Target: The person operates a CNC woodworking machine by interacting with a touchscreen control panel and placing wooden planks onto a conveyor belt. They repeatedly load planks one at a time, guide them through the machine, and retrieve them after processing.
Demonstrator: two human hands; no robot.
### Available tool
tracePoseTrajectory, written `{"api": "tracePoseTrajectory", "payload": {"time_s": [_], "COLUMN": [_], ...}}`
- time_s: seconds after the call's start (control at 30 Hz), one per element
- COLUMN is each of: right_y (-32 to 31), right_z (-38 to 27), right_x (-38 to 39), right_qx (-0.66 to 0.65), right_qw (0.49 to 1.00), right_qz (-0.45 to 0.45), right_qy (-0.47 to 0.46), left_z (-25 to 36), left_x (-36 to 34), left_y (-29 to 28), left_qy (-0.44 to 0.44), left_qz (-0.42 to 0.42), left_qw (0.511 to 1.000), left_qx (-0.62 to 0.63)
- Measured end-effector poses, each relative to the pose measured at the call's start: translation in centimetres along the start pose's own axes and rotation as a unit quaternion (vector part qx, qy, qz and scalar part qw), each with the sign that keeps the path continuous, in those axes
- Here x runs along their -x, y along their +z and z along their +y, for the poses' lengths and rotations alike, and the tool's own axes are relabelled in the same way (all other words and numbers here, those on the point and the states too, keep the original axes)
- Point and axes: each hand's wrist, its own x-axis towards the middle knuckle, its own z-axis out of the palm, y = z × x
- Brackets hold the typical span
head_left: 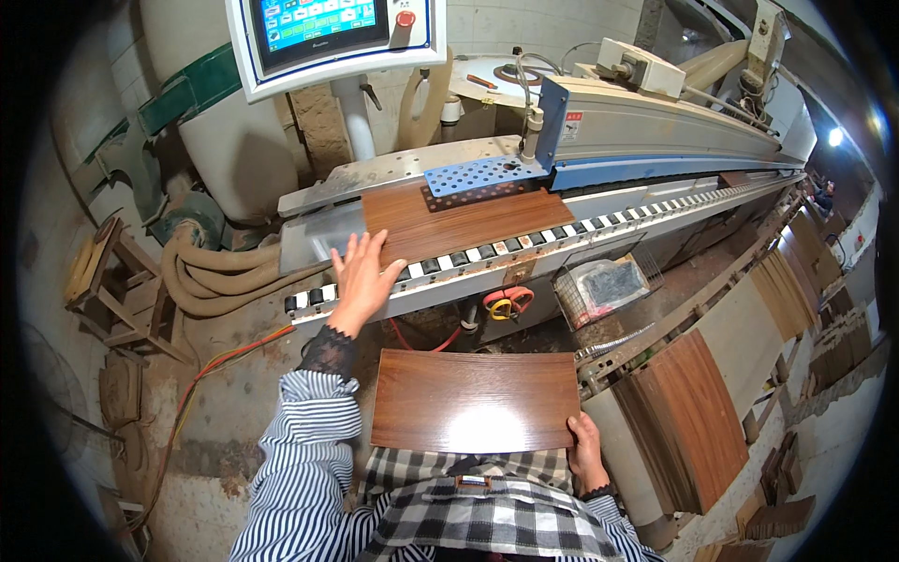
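A brown wood-grain board (459, 228) lies flat on the machine's bed, its far part under a blue perforated plate (482, 175). My left hand (363, 279) is open, fingers spread, by the board's near left corner and over the row of black rollers (459, 259); whether the fingertips press on the board I cannot tell. A second wood-grain board (473, 393) is in front of my body, above my checked apron (487, 515). My right hand (587, 452) grips its lower right edge, with the fingers partly hidden behind it.
A control screen (323, 21) with a red button stands at the back left. Stacked boards (698, 421) are close on my right. A wire basket (609, 288) hangs below the rollers, next to red and yellow tape rolls (508, 303). Thick hoses (201, 281) and a wooden stool (117, 290) are at left.
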Motion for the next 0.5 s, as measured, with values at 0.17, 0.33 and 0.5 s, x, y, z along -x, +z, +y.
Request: {"api": "tracePoseTrajectory", "payload": {"time_s": [0.17, 0.33, 0.5], "right_y": [0.7, -0.5, -0.7], "right_z": [-2.3, -2.0, -3.2], "right_x": [1.3, 1.5, 2.9], "right_qx": [-0.009, -0.060, -0.103], "right_qw": [0.998, 0.993, 0.989], "right_qz": [-0.065, -0.102, -0.102], "right_qy": [0.024, 0.029, -0.019], "left_z": [3.5, 4.9, 1.4], "left_x": [-1.3, -1.0, 2.0], "left_y": [2.4, 1.2, -1.5], "left_qy": [0.008, 0.039, 0.084], "left_qz": [0.016, 0.021, 0.041], "left_qw": [0.999, 0.993, 0.934], "left_qx": [0.028, 0.113, 0.344]}}
